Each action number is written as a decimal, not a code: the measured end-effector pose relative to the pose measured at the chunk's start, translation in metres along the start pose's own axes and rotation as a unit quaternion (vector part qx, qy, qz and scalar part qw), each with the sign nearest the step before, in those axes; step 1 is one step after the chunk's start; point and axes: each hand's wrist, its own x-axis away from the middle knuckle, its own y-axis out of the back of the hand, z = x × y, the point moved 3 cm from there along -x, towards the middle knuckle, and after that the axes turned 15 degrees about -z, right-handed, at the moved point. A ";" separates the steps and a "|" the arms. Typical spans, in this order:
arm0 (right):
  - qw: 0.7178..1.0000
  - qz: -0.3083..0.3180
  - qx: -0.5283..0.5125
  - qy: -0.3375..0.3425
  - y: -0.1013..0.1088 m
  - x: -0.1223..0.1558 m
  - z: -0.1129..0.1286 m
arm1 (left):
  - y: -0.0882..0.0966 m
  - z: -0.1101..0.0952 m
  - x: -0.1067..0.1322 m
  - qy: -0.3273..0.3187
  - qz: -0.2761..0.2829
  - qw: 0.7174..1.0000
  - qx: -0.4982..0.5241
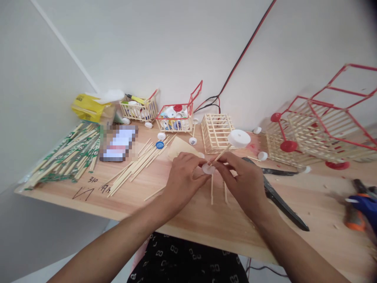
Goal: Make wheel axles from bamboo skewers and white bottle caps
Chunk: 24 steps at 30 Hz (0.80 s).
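My left hand (pixel 184 175) and my right hand (pixel 243 179) meet over the middle of the wooden table (pixel 191 216). The left fingers pinch a small white bottle cap (pixel 208 169). My right fingers pinch a thin wooden stick (pixel 221 153) whose near end meets that cap. A second white cap (pixel 238 138) sits on the stick's far end. Two loose sticks (pixel 218 190) lie on the table just under my hands.
An unpainted stick basket (pixel 217 133) stands behind my hands. Two small carts with caps (pixel 175 116) stand near the wall, a larger red-trimmed cart (pixel 318 131) at right. Loose sticks (pixel 138 165), packed chopsticks (pixel 69 157), a phone (pixel 119 143), a black knife (pixel 282 202) and a glue gun (pixel 361 206) lie around.
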 end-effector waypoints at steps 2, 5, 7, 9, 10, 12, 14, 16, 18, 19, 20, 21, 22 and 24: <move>1.000 -0.003 0.003 0.001 0.000 0.000 0.000 | 0.000 0.000 0.000 0.001 0.000 1.000 0.001; 1.000 -0.003 0.003 0.000 -0.001 0.000 0.001 | 0.000 0.000 0.000 0.001 -0.002 1.000 0.007; 1.000 -0.004 0.005 0.000 -0.001 0.000 0.001 | 0.000 -0.001 0.000 -0.001 -0.004 1.000 0.008; 1.000 -0.005 0.007 0.000 -0.001 0.000 0.000 | 0.000 -0.001 0.000 0.001 -0.002 1.000 0.005; 1.000 -0.004 0.006 -0.001 -0.001 0.001 0.000 | 0.000 -0.001 0.000 0.003 -0.003 1.000 0.003; 1.000 -0.002 0.006 -0.002 -0.001 0.001 0.000 | 0.000 -0.001 0.000 0.005 -0.005 1.000 0.002; 1.000 0.000 0.006 -0.001 -0.001 0.001 0.000 | 0.000 -0.001 0.000 0.002 -0.007 1.000 0.004; 1.000 0.000 0.007 0.000 -0.001 0.002 -0.001 | -0.001 0.000 0.000 0.000 -0.007 1.000 0.005; 1.000 0.000 0.008 0.002 -0.001 0.002 -0.001 | -0.001 0.000 0.000 0.000 -0.007 1.000 0.003; 1.000 0.001 0.009 0.003 -0.001 0.002 -0.001 | -0.001 0.000 0.000 0.000 -0.006 1.000 0.000; 1.000 0.003 0.010 0.003 -0.001 0.002 -0.001 | -0.001 0.000 0.001 0.000 -0.004 1.000 -0.002; 1.000 0.004 0.011 0.004 -0.001 0.002 -0.001 | -0.001 0.000 0.001 0.000 -0.004 1.000 -0.005; 1.000 0.005 0.011 0.006 -0.001 0.002 -0.001 | -0.001 0.000 0.001 0.000 -0.003 1.000 -0.007; 1.000 0.003 0.012 0.008 0.000 0.001 0.000 | -0.001 -0.001 0.000 0.000 -0.002 1.000 -0.010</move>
